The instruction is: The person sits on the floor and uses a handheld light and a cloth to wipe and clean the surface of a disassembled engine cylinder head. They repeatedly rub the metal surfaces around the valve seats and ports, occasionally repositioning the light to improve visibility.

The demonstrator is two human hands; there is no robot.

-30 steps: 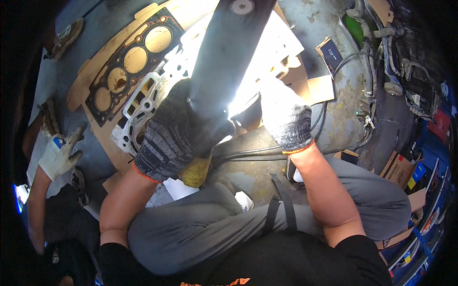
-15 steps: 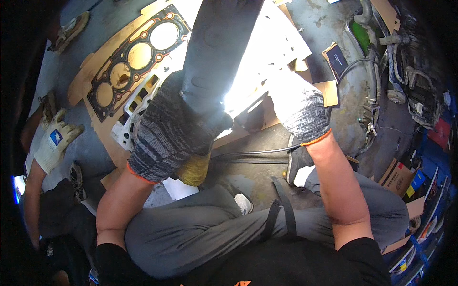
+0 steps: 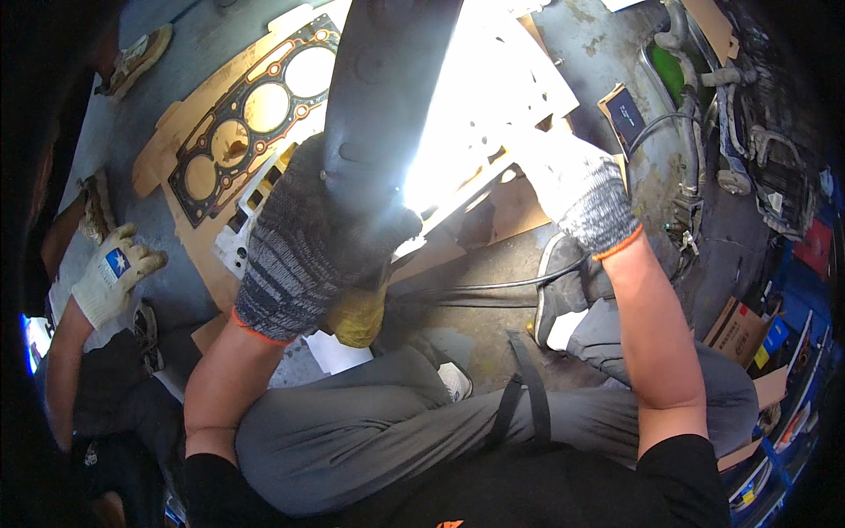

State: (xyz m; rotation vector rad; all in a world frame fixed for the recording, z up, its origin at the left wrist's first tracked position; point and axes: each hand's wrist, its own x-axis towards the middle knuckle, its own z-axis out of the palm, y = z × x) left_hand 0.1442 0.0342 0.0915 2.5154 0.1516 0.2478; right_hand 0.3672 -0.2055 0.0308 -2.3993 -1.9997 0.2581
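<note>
My left hand (image 3: 295, 233), in a grey-black knit glove, is closed around the lower end of a long dark work light (image 3: 387, 97). Strong glare spills from the light's right side. Beneath them lies a pale metal engine part with openings, probably a cylinder head (image 3: 233, 242), mostly hidden or washed out. My right hand (image 3: 585, 189), in a matching glove, reaches over the part's right side; its fingers vanish in the glare. Below my left hand shows a yellow rounded thing (image 3: 356, 321), partly covered. A head gasket (image 3: 251, 123) with several round holes lies on cardboard to the left.
At left is another person's white-gloved hand (image 3: 114, 273). A dark cable (image 3: 493, 286) crosses near my shoe (image 3: 559, 299). A small dark box (image 3: 623, 114) lies right of the part. Pipes and hoses (image 3: 726, 132) line the right; a cardboard carton (image 3: 733, 333) stands lower right.
My right hand has moved right and slightly outward. The work light has shifted a little left with my left hand still on it. The view has shifted slightly.
</note>
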